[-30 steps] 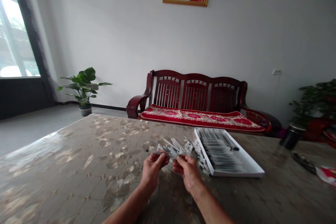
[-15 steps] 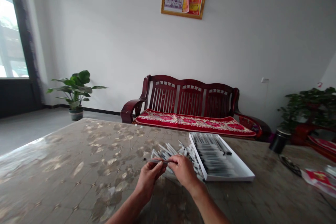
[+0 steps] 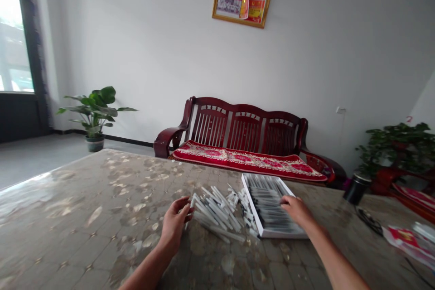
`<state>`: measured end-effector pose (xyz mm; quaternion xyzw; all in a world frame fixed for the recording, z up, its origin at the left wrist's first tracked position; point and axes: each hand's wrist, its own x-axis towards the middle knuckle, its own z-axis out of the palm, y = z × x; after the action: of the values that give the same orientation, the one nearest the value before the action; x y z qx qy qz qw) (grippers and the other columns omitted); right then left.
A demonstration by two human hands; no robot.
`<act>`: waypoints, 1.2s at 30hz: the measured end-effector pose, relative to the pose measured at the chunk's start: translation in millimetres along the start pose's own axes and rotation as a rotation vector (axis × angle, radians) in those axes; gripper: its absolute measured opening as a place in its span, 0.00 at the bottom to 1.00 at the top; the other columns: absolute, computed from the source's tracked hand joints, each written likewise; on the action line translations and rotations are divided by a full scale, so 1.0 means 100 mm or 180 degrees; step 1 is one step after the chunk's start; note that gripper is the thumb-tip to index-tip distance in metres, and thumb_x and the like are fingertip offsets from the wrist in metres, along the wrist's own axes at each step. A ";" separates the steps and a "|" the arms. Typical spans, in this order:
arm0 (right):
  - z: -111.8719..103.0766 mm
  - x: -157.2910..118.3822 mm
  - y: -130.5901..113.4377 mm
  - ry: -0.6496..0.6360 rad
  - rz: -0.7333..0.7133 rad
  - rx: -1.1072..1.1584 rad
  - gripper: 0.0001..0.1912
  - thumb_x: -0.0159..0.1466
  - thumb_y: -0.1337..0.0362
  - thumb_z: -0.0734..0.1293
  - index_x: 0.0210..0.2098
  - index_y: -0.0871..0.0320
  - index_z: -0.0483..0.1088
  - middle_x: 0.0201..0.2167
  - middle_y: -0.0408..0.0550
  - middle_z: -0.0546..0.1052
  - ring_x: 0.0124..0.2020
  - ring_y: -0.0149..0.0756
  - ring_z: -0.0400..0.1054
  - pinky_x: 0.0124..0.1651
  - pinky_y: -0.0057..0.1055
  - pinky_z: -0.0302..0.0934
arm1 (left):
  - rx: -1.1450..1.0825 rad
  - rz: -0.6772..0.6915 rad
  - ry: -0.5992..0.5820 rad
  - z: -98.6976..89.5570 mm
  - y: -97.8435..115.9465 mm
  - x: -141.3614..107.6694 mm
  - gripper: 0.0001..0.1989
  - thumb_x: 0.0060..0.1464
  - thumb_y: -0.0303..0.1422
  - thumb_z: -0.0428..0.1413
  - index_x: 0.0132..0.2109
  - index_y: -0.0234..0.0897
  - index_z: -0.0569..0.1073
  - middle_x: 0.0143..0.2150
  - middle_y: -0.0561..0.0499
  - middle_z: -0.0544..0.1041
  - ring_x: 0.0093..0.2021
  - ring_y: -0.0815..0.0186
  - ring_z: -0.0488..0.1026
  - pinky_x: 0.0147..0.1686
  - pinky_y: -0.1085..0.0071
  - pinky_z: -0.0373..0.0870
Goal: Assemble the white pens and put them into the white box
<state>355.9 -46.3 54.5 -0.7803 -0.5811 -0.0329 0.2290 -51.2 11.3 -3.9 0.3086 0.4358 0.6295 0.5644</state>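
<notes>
A loose pile of white, translucent pen barrels (image 3: 219,210) lies on the table in front of me. At its left end is my left hand (image 3: 176,217), thumb and fingers apart, with the fingertips close to the nearest barrels. My right hand (image 3: 295,208) is over the right part of a shallow white box (image 3: 253,210). Its fingertips are pinched together against a row of pens, and what they hold cannot be separated from that row. Grey-clear pens with dark ends (image 3: 272,206) lie in rows in the box. Small white and black pen parts (image 3: 248,215) are heaped along its left side.
The table (image 3: 112,235) has a patterned, glossy cover. On its right are a black canister (image 3: 356,189), a dark coiled cable (image 3: 369,223) and a red and white plastic packet (image 3: 408,240). Beyond the table stands a wooden bench (image 3: 244,131) with a red cushion.
Both hands were together above the pile, holding a pen between them. They have parted: my right hand moved right over the box, my left hand moved left and opened.
</notes>
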 end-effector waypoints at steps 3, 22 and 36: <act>0.06 -0.01 0.23 -0.0253 -0.0115 -0.0103 0.10 0.56 0.70 0.66 0.33 0.52 0.78 0.38 0.45 0.81 0.43 0.41 0.71 0.46 0.30 0.59 | 0.0176 0.0111 0.0005 0.01 0.01 -0.02 0.24 0.30 0.42 0.69 0.36 0.36 0.76 0.32 0.49 0.79 0.30 0.64 0.76 0.26 0.73 0.69; 0.63 -0.45 -1.77 -0.1156 -0.0502 -0.1166 0.15 0.60 0.68 0.61 0.41 0.58 0.77 0.44 0.59 0.80 0.46 0.47 0.75 0.42 0.33 0.63 | 0.1673 0.1205 -0.0438 -0.05 -0.09 0.03 0.11 0.49 0.39 0.55 0.36 0.38 0.77 0.32 0.49 0.81 0.32 0.61 0.76 0.36 0.66 0.71; 0.56 -0.71 -2.11 -0.1890 -0.0091 0.1619 0.04 0.52 0.66 0.63 0.24 0.57 0.70 0.19 0.42 0.73 0.21 0.32 0.67 0.23 0.25 0.54 | 0.2828 0.2633 -0.1260 0.03 -0.14 -0.18 0.20 0.51 0.21 0.51 0.45 0.46 0.79 0.43 0.48 0.75 0.41 0.65 0.74 0.42 0.71 0.71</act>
<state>126.5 -40.5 49.1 -0.6659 -0.6226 0.3363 0.2365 -38.9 -5.8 -13.5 0.7665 0.3875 0.4856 0.1627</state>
